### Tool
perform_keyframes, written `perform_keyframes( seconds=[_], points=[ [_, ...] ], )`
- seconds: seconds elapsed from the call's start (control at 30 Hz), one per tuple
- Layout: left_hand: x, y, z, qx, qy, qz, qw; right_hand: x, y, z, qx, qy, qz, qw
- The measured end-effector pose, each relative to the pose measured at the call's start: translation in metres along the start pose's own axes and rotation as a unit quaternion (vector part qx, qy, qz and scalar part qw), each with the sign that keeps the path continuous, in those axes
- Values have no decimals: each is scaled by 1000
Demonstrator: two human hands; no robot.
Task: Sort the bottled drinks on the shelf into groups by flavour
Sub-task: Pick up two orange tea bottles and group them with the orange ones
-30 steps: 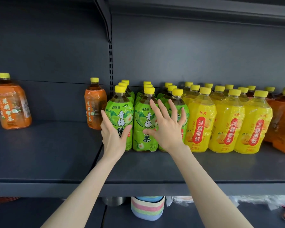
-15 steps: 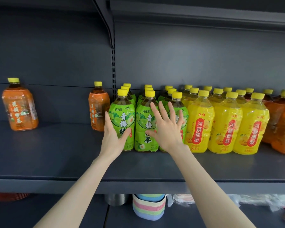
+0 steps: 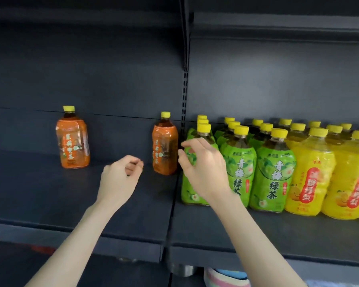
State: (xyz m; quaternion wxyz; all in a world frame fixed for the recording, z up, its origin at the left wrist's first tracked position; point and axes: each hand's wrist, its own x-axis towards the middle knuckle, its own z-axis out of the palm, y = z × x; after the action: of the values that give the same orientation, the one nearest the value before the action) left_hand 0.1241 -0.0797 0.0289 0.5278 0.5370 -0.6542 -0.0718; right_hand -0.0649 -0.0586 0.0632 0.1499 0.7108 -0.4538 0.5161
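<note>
Knocking Bottles Over

The left hand (image 3: 120, 177) and right hand (image 3: 205, 170) hang over the shelf (image 3: 50, 193), fingers loosely curled, holding nothing. The right hand is in front of the green bottles (image 3: 238, 162), close to the near orange bottle (image 3: 165, 146) just beside them. The far orange bottle (image 3: 73, 139) stands well apart, further left. A fast grab could bump the near orange bottle into the green ones. Tall bottles tip easily and could roll off the front edge.

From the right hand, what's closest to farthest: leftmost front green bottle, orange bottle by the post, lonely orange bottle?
From the right hand:
1. The leftmost front green bottle, right behind it.
2. The orange bottle by the post, just left.
3. The lonely orange bottle, far left.
</note>
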Motion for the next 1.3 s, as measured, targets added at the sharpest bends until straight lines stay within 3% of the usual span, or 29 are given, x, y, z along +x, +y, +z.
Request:
perform_keyframes(
  seconds=[0.23,0.47,0.6,0.83,0.97,1.1,1.2,1.3],
  points=[
    [61,-111,-41,-16,46,-33,998,23,-29,106,-2,-44,106,993],
    [129,-186,-53,39,132,-120,983,34,-18,178,-43,-46,234,970],
    [162,-217,-52,18,153,-129,980,38,-9,208,-103,-21,260,960],
    [182,-240,-45,22,162,-166,972,53,10,232,-39,33,353,934],
    [192,-244,-48,-11,137,-165,977,61,22,235,-53,11,407,912],
    [192,-241,-40,-65,63,-137,986,58,25,247,-27,9,407,913],
    [185,-237,-33,-129,14,-109,986,57,21,252,97,-14,412,906],
    [173,-225,-27,-223,-60,-123,965,55,11,253,251,-39,422,870]
  ],
)
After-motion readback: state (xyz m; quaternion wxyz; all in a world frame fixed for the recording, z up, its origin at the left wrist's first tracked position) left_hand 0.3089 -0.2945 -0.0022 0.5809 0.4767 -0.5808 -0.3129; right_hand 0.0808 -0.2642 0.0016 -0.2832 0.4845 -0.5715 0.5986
